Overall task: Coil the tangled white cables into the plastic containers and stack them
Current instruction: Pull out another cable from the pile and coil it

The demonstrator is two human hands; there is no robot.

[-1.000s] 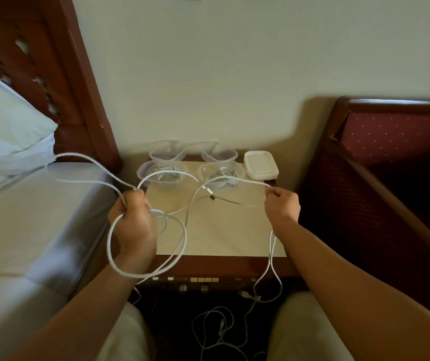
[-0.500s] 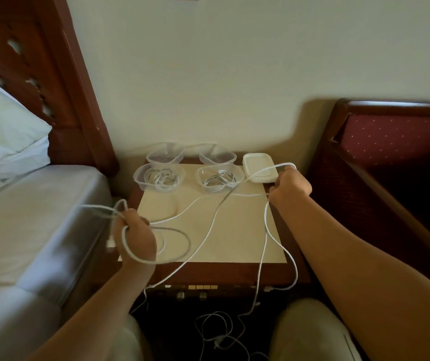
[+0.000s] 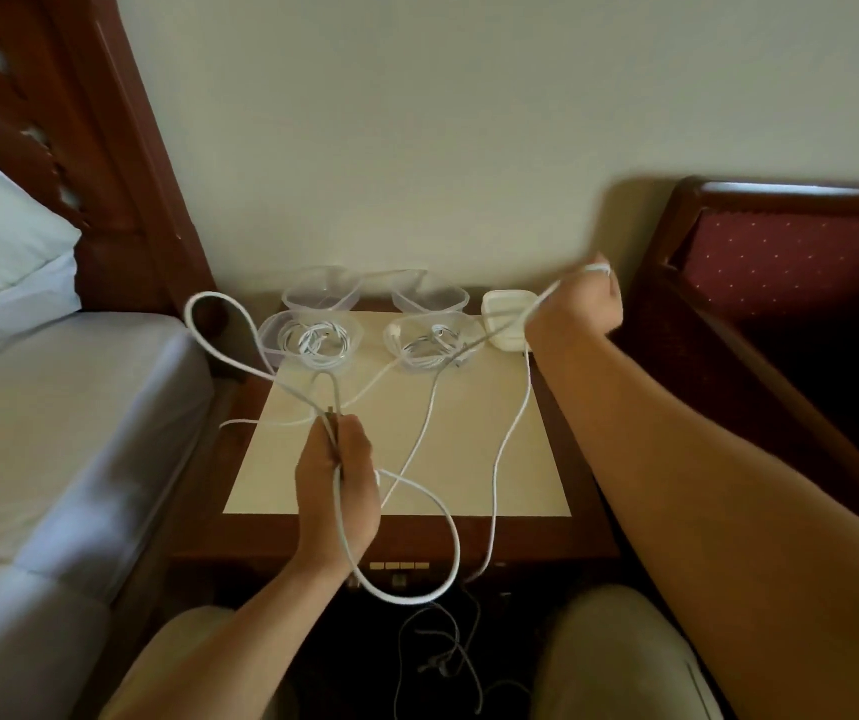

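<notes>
Left hand [image 3: 338, 478] fisted around a bundle of white cable [image 3: 419, 444] above the front of the nightstand [image 3: 396, 532]; one loop sticks up and left past the table edge, another hangs below the wrist over the front rail. Right hand [image 3: 580, 304] raised near the back right corner, motion-blurred, fingers curled with the same cable pinched at the top; strand runs down from it across the cream tabletop and off the front edge. Four clear plastic containers at the back: front left container [image 3: 310, 340] and front right container [image 3: 432, 343] each hold a coiled white cable, the two behind [image 3: 320, 293] look empty. White lid stack [image 3: 502, 317] just beside the right wrist. More cable on the dark floor [image 3: 437, 662]. Bed [image 3: 53, 433] left, upholstered chair [image 3: 780, 262] right.
</notes>
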